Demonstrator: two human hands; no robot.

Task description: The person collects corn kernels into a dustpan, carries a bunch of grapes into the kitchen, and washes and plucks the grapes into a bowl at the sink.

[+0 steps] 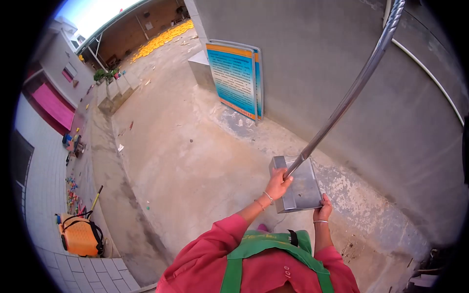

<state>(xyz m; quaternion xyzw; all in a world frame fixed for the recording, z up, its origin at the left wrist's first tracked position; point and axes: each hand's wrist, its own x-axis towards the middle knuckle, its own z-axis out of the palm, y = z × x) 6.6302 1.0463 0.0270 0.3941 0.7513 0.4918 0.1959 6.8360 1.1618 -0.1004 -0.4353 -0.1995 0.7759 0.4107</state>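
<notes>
With my left hand clamped round the handle at its base, I best steady the pan above the floor by keeping my right hand firmly closed on its right edge.

From my view, a plain grey wall runs along the right, with a thin white pipe curving across it. Two blue signboards with orange edges lean against its near corner, beside a grey box. I see a stained concrete floor stretching away to an open shed, where yellow stuff is spread out in front. On the left stand a white tiled wall, a dark window and a doorway with a pink curtain. Bright daylight fills the sky at the top.
</notes>
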